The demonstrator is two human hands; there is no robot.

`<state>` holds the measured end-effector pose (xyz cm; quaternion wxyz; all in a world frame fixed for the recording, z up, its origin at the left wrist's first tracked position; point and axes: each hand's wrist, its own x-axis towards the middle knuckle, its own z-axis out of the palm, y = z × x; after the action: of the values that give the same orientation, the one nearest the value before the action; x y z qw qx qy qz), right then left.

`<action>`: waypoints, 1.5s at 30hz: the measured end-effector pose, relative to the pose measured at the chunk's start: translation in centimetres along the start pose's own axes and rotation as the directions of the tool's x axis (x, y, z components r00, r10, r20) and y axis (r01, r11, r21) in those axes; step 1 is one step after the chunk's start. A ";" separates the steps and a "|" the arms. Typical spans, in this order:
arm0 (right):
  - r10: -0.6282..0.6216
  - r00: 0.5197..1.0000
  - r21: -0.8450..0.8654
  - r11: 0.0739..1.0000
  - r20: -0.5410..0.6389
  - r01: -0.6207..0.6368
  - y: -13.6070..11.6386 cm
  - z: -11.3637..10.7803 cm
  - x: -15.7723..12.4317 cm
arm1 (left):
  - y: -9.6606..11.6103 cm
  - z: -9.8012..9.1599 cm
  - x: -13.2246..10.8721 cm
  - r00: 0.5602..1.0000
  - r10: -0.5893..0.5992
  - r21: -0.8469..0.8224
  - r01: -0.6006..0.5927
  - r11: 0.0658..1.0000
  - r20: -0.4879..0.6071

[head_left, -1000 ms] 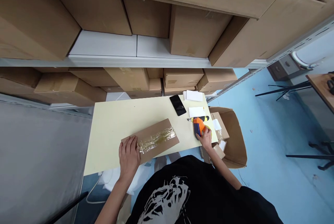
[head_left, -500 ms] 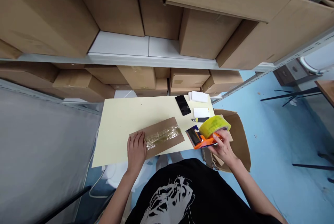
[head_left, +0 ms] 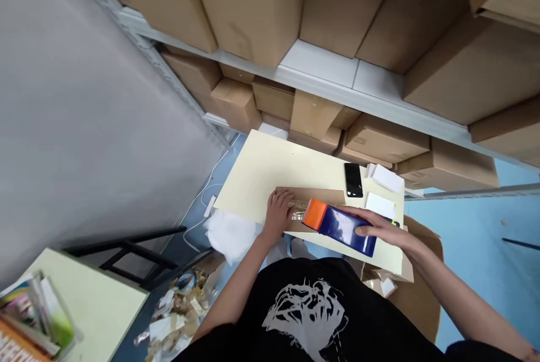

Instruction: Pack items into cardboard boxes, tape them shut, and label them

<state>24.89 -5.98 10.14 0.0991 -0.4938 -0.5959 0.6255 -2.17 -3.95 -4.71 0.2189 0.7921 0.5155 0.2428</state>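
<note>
A flat brown cardboard piece with clear tape on it lies on the pale yellow table. My left hand rests on its left end, fingers curled down on the cardboard. My right hand grips an orange and blue tape dispenser and holds it over the cardboard, its orange end close to my left hand's fingers. Most of the taped strip is hidden under the dispenser.
A black phone and white paper stacks lie at the table's far right. An open carton stands on the blue floor at right. Shelves of cardboard boxes rise behind. Scraps and a second table sit at lower left.
My right hand lifted the tape dispenser from the table's right edge and brought it left over the cardboard. The camera swung left. My left hand stayed on the cardboard.
</note>
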 end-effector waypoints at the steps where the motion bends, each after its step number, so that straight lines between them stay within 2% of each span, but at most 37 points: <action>1: 0.043 0.999 0.014 0.999 0.025 -0.043 0.0 -0.5 1.2 | -0.2 0.2 -0.1 1.000 -0.006 -0.042 0.005 0.999 -0.021; 5: 0.177 0.983 -0.001 0.984 0.041 -0.177 0.3 -1.6 5.0 | -1.1 0.8 -0.4 0.993 -0.045 -0.213 0.022 0.977 -0.106; 10: 0.213 0.969 -0.055 0.977 0.122 -0.208 -0.5 -1.4 7.4 | -1.4 0.3 -0.6 0.992 -0.071 -0.288 0.037 0.957 -0.109; 14: 0.236 0.960 -0.097 0.970 0.150 -0.223 -1.0 -1.4 8.3 | -0.2 -1.5 -0.8 0.967 -0.243 -0.350 0.203 0.915 -0.073; 18: 0.255 0.961 -0.110 0.964 0.108 -0.244 -0.2 -1.7 8.1 | 0.5 -3.3 -0.7 0.917 -0.385 -0.535 0.378 0.755 0.104; 20: 0.251 0.965 -0.118 0.963 0.080 -0.241 0.8 -1.9 7.6 | 0.6 -3.8 -0.5 0.870 -0.439 -0.594 0.479 0.647 0.224; 22: 0.254 0.965 -0.120 0.962 0.062 -0.246 1.9 -2.2 7.1 | 0.6 -4.0 -0.3 0.814 -0.411 -0.664 0.575 0.477 0.410; 24: 0.251 0.965 -0.110 0.964 0.070 -0.243 2.8 -2.5 6.5 | 0.8 -3.8 -0.1 0.778 -0.276 -0.716 0.628 0.304 0.565; 25: 0.243 0.967 -0.103 0.967 0.081 -0.234 3.2 -2.6 6.2 | 1.0 -3.6 -0.1 0.776 -0.210 -0.735 0.631 0.249 0.595; 27: 0.224 0.970 -0.084 0.973 0.097 -0.217 3.6 -2.7 5.5 | 1.6 -3.0 0.0 0.802 -0.143 -0.775 0.597 0.206 0.580; 30: 0.223 0.972 -0.052 0.974 0.081 -0.219 3.5 -2.4 4.6 | 2.5 -2.3 0.3 0.825 -0.164 -0.811 0.563 0.160 0.540; 34: 0.224 0.972 -0.054 0.974 0.071 -0.220 3.6 -2.1 3.8 | 3.4 -2.1 0.7 0.769 -0.241 -0.780 0.622 0.065 0.592; 37: 0.211 0.975 -0.057 0.977 0.073 -0.207 4.4 -2.3 3.6 | 3.7 -2.2 0.9 0.744 -0.303 -0.765 0.640 0.065 0.596; 39: 0.204 0.975 -0.041 0.979 0.084 -0.202 5.0 -2.5 3.5 | 3.9 -2.2 1.0 0.748 -0.364 -0.764 0.631 0.130 0.555; 42: 0.198 0.979 -0.041 0.980 0.046 -0.196 5.1 -2.4 3.4 | 4.1 -2.5 1.1 0.789 -0.503 -0.731 0.568 0.378 0.353; 44: 0.148 0.987 -0.102 0.983 -0.060 -0.154 4.6 -1.7 3.4 | 4.3 -2.7 1.1 0.810 -0.550 -0.650 0.533 0.542 0.205; 45: 0.099 0.984 -0.159 0.980 -0.149 -0.122 4.2 -1.3 3.3 | 4.3 -2.8 1.2 0.815 -0.558 -0.606 0.526 0.596 0.158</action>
<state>26.16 -3.97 5.18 0.0639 -0.5756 -0.6096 0.5413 -0.38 -4.23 0.22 0.5193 0.4725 0.6256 0.3401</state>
